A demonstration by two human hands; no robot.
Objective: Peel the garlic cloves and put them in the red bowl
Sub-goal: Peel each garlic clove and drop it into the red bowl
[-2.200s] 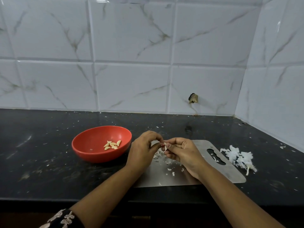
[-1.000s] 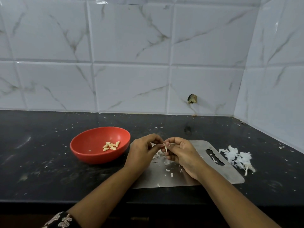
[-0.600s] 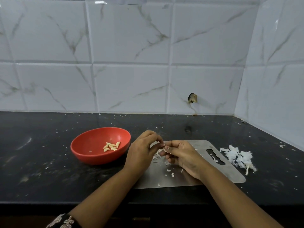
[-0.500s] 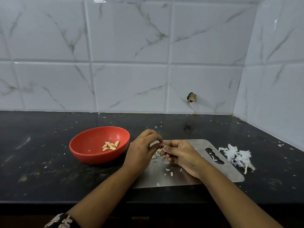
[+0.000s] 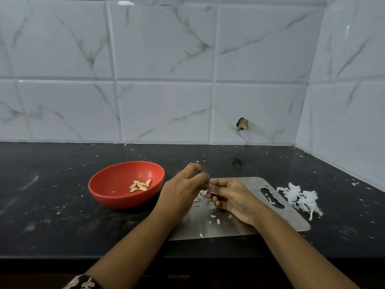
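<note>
- Pinching a small garlic clove with the curled fingers of the left hand and of the right hand, tips pressed together, just above the steel board.
- Looks like pulling the skin off, so not ready for the red bowl yet.
- Red bowl just left of the hands on the dark tabletop, with a few peeled cloves already inside.
- Could slip out of the pinch, being small and smooth once bare.
- Might then bounce off the board and land among the white bits or on the messy tabletop.
- Could get squashed or nicked by a nail from too hard a squeeze.
- Could go into the bowl with some skin stuck on, thin and pale like the clove itself.
- Could miss the bowl on a careless toss, even from so near.
- Could bump the bowl with the left wrist, being so close.
- Hard to see the clove: mostly hidden behind the fingertips, only a pale sliver showing.
- Cannot tell how much skin to go.
- Cannot spot any unpeeled cloves, only a heap of white peel right of the board.
- Near part of the board hidden under both arms.
- Left sleeve cut off at the bottom edge.
</note>
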